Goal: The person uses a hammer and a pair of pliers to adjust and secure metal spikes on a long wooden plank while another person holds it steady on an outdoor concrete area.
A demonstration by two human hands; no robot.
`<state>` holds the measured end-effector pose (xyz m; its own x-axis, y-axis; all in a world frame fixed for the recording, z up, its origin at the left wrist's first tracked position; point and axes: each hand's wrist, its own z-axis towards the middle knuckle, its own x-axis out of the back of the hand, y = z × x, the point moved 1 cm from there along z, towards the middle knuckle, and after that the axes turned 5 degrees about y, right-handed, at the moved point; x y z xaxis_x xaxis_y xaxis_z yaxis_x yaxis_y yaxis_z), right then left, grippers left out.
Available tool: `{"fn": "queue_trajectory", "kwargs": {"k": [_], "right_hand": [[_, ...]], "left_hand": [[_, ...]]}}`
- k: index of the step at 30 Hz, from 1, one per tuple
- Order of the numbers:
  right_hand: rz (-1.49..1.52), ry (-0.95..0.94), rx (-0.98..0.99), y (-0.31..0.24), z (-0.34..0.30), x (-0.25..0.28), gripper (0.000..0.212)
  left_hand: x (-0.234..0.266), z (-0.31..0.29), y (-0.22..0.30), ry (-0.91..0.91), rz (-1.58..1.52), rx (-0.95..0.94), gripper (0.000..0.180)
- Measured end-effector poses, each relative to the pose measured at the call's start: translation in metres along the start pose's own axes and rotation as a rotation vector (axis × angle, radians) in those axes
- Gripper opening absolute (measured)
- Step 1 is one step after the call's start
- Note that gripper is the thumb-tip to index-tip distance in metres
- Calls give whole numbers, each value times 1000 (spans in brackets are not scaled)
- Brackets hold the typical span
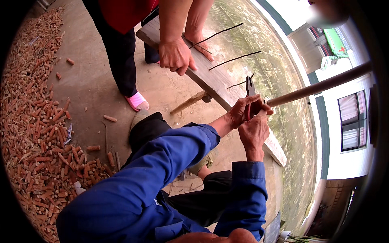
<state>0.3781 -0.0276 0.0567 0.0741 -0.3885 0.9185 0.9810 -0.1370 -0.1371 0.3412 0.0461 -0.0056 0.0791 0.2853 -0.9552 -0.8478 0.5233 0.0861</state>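
Pliers with dark jaws and red handles point away from me above the wooden bench. My left hand is closed around their handles. Beside it, my right hand is also closed against the handles, its fingertips partly hidden. The jaws are at a short dark metal rod over the bench. Two longer dark rods, a middle one and a far one, stick out across the plank. A round wooden pole comes in from the right and ends beside my fingers.
Opposite me, another person's hand and second hand press on the bench's far end. A wooden leg props the bench. Corn cobs lie heaped along the left. A window is in the white wall at right.
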Motion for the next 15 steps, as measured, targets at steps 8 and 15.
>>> {"fn": "queue_trajectory", "kwargs": {"k": [8,15], "right_hand": [[-39,-53,34,18,9,6,32],[97,-158,-47,28,17,4,43]], "left_hand": [[-8,10,-7,226,75,47,44],[-9,18,-12,415,104,8,38]]}}
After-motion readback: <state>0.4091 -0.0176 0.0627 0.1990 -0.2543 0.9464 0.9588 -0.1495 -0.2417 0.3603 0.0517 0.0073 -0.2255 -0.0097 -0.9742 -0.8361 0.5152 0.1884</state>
